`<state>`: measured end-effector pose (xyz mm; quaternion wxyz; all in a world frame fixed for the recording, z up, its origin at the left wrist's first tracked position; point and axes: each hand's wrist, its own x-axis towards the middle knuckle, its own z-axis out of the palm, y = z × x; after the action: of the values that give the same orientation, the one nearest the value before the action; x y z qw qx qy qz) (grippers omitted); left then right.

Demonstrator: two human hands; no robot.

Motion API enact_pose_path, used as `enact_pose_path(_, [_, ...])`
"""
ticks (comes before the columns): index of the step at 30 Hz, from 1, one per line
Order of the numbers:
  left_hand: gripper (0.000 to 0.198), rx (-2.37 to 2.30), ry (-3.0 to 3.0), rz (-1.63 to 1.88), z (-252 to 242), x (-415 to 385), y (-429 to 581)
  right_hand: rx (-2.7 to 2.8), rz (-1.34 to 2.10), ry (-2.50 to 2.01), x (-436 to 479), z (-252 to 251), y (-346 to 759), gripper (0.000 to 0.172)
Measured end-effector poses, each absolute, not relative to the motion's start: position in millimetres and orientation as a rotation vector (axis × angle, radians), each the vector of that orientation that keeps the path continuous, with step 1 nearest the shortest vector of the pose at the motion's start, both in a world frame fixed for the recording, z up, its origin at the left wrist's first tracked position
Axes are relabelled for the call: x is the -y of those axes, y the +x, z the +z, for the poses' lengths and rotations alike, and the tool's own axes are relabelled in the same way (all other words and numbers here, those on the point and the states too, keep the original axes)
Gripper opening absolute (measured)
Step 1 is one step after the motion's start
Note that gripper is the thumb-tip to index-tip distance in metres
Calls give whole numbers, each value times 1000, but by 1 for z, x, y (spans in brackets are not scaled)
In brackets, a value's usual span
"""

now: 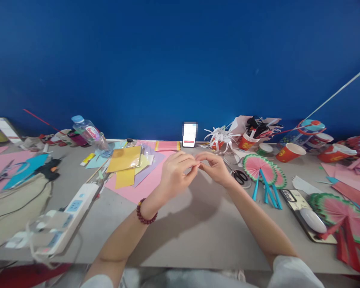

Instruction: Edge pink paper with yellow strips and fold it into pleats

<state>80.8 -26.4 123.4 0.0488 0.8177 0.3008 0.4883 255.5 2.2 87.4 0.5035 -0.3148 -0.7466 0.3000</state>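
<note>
Above the middle of the grey table, my left hand and my right hand meet at the fingertips. Both are closed in a pinch, thumb against fingers. Whatever lies between the fingertips is too small or hidden to make out. A dark red bead bracelet circles my left wrist. Pink paper sheets lie just left of my left hand, under yellow paper in clear packets. Black-handled scissors rest beside my right forearm, near watermelon-patterned paper fans with blue sticks.
A lit phone stands against the blue wall. On the left are a plastic bottle, a power strip and a glue gun. To the right are paper cups, white paper strips, and a mouse on a phone.
</note>
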Motion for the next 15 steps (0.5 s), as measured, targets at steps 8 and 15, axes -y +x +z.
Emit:
enact_pose_path(8, [14,-977,2486,1329,118,16,74,1892,588,-811,-3,89,259,16])
enact_pose_path(15, [24,-1192,2706,1274,117,5,65,1776,654,-958,-6,83,253,10])
